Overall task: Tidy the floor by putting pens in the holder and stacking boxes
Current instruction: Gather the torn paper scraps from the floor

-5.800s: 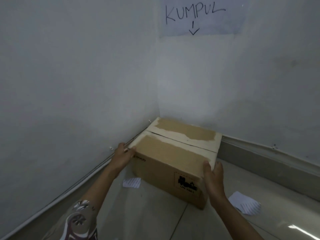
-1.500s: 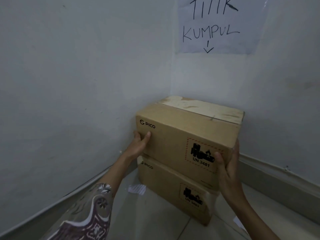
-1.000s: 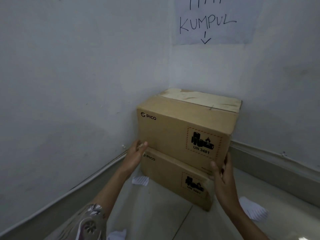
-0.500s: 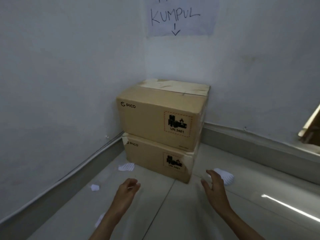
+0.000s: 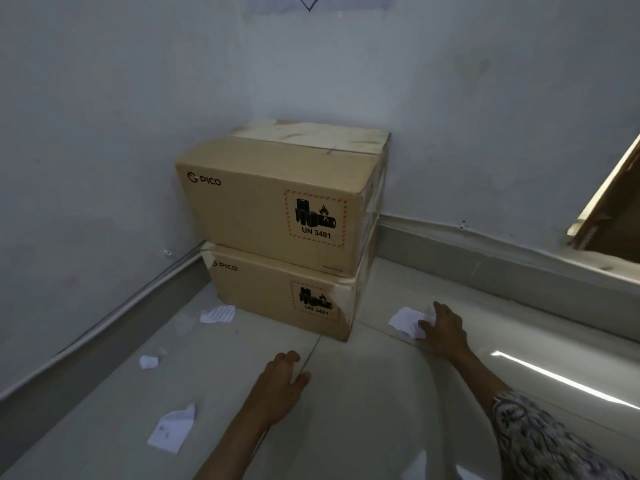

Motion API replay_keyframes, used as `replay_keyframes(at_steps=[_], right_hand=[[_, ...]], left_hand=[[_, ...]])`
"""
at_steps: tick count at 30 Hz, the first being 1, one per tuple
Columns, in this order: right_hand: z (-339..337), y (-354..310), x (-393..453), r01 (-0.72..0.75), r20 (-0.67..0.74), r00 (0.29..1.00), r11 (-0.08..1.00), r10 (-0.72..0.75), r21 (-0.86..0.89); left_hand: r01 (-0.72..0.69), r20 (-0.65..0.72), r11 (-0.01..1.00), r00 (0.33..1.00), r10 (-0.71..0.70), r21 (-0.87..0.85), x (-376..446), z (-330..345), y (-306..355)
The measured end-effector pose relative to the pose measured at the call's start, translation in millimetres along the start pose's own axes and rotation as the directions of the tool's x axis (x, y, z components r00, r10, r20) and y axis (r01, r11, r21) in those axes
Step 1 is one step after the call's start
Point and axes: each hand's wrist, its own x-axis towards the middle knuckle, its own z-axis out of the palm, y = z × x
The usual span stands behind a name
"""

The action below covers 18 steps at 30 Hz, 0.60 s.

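Boxes point(image 5: 273, 216) stacked in corner — long sides facing out, left hand point(image 5: 282, 386) empty, right hand point(image 5: 445, 329) spread on paper point(image 5: 403, 320)

The upper box point(image 5: 266, 206) sits on the lower box point(image 5: 277, 296) in the wall corner at 12 o'clock. Paper scraps lie on the floor point(image 5: 363, 410): one point(image 5: 217, 313) at 11 o'clock, another point(image 5: 407, 322) at 1 o'clock under the right hand point(image 5: 445, 329).

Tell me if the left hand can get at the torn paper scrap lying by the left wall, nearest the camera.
Probably yes. The left hand hovers open over bare floor tile, and nothing lies between it and the paper scrap, which sits loose on the floor to its left. The stacked boxes stand farther back, out of the way.
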Motion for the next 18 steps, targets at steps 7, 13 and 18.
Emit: replay_keyframes(at_steps=[7, 13, 18], right_hand=[[12, 5, 5, 0.018, 0.043, 0.999, 0.971, -0.008, -0.237], [13, 10, -4, -0.048, -0.075, 0.996, 0.991, 0.057, 0.121], [35, -8, -60, 0.0, -0.167, 0.982, 0.88, 0.089, 0.474]], left_hand=[[0.035, 0.011, 0.998, 0.999, -0.035, -0.048, 4, 1, -3], [0.055, -0.01, 0.989, 0.998, -0.057, -0.138, -2, 0, -1], [0.104, -0.014, 0.934, 0.993, -0.116, -0.341, -11, 1, 4]])
